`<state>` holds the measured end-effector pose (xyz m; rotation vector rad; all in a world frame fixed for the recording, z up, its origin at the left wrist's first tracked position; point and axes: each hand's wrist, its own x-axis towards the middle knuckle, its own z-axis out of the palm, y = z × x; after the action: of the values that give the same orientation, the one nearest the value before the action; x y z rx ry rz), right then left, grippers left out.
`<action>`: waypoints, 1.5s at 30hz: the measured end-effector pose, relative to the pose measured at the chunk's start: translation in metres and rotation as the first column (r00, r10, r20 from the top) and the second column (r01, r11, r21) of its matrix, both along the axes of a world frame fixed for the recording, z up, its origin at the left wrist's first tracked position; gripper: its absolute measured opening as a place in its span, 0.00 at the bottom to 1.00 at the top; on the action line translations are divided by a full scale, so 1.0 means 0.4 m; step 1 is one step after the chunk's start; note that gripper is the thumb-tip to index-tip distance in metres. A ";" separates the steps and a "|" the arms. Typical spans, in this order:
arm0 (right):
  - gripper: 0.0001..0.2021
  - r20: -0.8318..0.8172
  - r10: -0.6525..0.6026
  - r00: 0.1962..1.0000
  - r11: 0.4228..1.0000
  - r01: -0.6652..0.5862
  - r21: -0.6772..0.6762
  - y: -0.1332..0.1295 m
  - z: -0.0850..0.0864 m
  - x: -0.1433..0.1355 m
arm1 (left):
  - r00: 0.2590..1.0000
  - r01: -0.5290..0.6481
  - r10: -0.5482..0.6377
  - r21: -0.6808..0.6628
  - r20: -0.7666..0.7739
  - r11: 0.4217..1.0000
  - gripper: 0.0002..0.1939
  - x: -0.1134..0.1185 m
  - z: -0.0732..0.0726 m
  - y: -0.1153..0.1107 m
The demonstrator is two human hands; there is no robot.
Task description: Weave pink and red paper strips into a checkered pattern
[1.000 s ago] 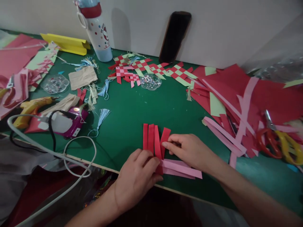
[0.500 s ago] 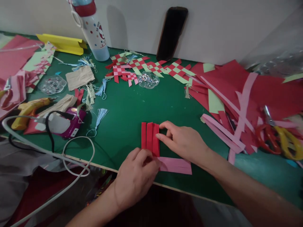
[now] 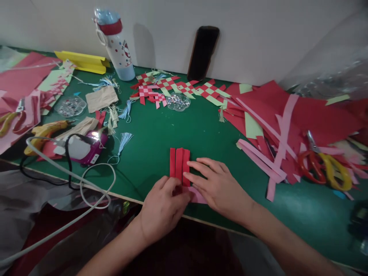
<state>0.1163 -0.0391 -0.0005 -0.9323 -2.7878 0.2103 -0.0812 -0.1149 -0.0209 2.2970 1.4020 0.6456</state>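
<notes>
Near the counter's (image 3: pixel 155 134) front edge, the left grip (image 3: pixel 162 202) pinches red strips (image 3: pixel 178 166) beside pink paper (image 3: pixel 198 196); the right grip (image 3: pixel 220 186), fingers spread, touches their side. Light and likely creased easily, the paper strips are best held flat where the colors meet.

1. The red strips (image 3: pixel 186 165) were paper, smooth and dull.
2. The pink strip (image 3: pixel 198 196) looked like dull paper too.
3. The green table top (image 3: pixel 161 134) was smooth, with a soft shine on the right.
4. The scissors (image 3: pixel 322 156) on the right had shiny metal blades and smooth, plastic-looking handles.
5. The dish of beads (image 3: pixel 178 109) looked like clear, shiny plastic.
6. The tan piece (image 3: pixel 102 99) looked like wrinkly, dull cloth.
7. The blue tassel (image 3: pixel 125 141) was thin, silky thread.
8. The purple box (image 3: pixel 99 147) looked like glossy plastic.
9. The bottle (image 3: pixel 120 55) looked smooth.
</notes>
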 end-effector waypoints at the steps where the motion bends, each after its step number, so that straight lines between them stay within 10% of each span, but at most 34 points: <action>1: 0.15 0.028 -0.017 0.999 0.999 0.017 0.029 0.002 -0.004 -0.003 | 1.000 0.003 -0.003 0.007 -0.003 1.000 0.12 0.000 -0.001 0.000; 11: 0.14 -0.134 -0.085 0.987 0.993 0.096 0.071 -0.050 -0.004 0.026 | 0.972 -0.151 0.132 0.089 0.192 0.984 0.10 -0.026 -0.003 -0.007; 21: 0.13 -0.212 -0.085 0.973 0.993 0.100 0.057 -0.135 -0.061 0.062 | 0.960 0.082 -0.062 0.062 -0.272 0.995 0.33 -0.019 0.019 0.047; 45: 0.16 -0.190 -0.039 0.981 0.986 0.068 0.152 -0.160 -0.038 0.034 | 0.925 0.083 -0.091 -0.040 -0.369 0.996 0.40 -0.070 0.020 0.060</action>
<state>0.1299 -0.1031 -0.0157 -0.8984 -2.5617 0.0628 -0.1093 -0.0911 -0.0128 2.5393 1.4414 0.1671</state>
